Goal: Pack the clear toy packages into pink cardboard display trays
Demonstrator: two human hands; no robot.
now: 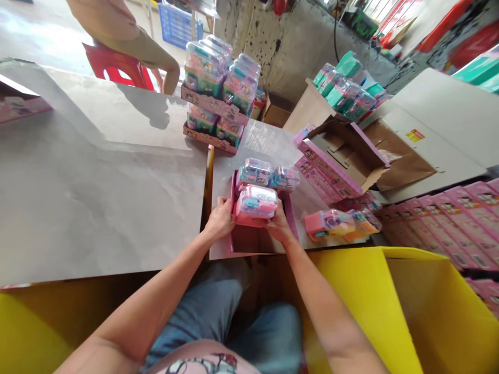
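A pink open cardboard display box (289,215) lies on the table in front of me. Inside it, at the back, stand two blue clear-lidded plastic cases, a left one (255,169) and a right one (285,177). Closer to me is a pink plastic case (255,203) with a clear lid, over the box's front part. My right hand (278,223) is closed on this case's right side. At the box's left wall, my left hand (221,219) is closed, its fingertips close to the pink case; part of them is hidden.
Filled display boxes (214,111) are stacked behind. More pink and orange cases (331,223) lie at right, below an empty display box (343,153). Yellow bins (351,285) flank my legs. A person (128,31) is across the table, near a red stool (117,67).
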